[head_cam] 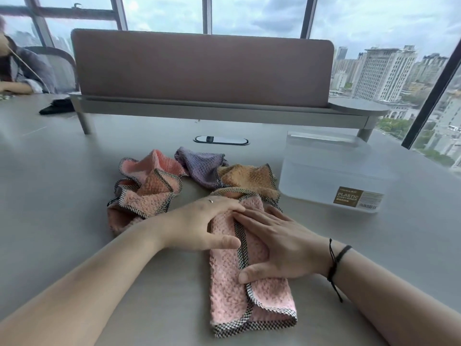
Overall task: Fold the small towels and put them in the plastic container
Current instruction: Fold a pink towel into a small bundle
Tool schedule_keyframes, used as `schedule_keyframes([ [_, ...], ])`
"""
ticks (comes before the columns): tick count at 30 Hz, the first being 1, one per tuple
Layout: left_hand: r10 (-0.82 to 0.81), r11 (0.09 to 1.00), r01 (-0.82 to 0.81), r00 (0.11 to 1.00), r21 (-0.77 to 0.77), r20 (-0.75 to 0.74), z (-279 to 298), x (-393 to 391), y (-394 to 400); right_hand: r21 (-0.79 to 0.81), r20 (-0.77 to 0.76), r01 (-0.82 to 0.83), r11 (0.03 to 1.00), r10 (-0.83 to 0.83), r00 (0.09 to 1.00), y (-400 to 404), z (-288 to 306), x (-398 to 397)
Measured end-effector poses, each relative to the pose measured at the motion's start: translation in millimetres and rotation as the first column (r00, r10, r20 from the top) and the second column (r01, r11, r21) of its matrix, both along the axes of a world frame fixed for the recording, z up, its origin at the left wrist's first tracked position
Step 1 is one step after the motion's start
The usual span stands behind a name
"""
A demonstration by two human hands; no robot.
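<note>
Nearest the camera lies a pink towel (232,295), folded into a long strip on the grey table (62,196), its checked black-and-white border running down the middle and along the near end. Both bare forearms reach in from the bottom corners and meet over the far part of this strip.

On the left, the left hand (202,221) rests on the towel's left edge with fingers spread and nearly straight, the thumb stretched along the cloth; a thin ring sits on one finger. It grips nothing. Just right of it, the right hand (279,243) lies flat on the fold, fingers straight and pressed down, fingertips almost touching those of the left hand, thumb laid across the towel nearer the camera. A black cord bracelet (336,260) circles its wrist.

Beyond the hands, from left to right, sit three unfolded towels: a crumpled salmon-pink towel (147,186), a lilac towel (199,166) further back, and an orange towel (247,181) touching the far end of the folded strip. To the right of these stands the plastic container (329,176), translucent, with a brown label on its near wall; no towel is visible inside it.

Across the back runs a brown desk divider (199,68) on a grey shelf, with windows behind. At the far left edge another person's sleeve (30,68) shows.
</note>
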State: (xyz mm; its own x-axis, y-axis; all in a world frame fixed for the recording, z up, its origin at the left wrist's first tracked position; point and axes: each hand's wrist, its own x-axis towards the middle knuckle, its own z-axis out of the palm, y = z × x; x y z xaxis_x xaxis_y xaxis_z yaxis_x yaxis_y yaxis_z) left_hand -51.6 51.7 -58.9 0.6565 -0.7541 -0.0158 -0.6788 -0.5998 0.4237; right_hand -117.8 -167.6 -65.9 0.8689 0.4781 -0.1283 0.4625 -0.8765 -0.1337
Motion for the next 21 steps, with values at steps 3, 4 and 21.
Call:
schedule_keyframes([
  [3, 0.015, 0.992, -0.017, 1.000, 0.123, 0.019, -7.4, 5.0, -2.5, -0.022, -0.014, 0.003, 1.000, -0.003, 1.000, -1.5, 0.5, 12.3],
  [4, 0.032, 0.992, -0.037, 0.999, 0.122, 0.041, -9.3, 7.9, -3.5, -0.015, -0.011, 0.004, 1.000, -0.004, 1.000, -2.2, -0.5, 15.5],
  [21, 0.350, 0.932, -0.352, 0.936, 0.082, 0.043, -13.5, 100.1, -37.3, 0.061, -0.033, -0.029, 0.998, 0.031, 0.999, -8.6, -3.1, 11.8],
])
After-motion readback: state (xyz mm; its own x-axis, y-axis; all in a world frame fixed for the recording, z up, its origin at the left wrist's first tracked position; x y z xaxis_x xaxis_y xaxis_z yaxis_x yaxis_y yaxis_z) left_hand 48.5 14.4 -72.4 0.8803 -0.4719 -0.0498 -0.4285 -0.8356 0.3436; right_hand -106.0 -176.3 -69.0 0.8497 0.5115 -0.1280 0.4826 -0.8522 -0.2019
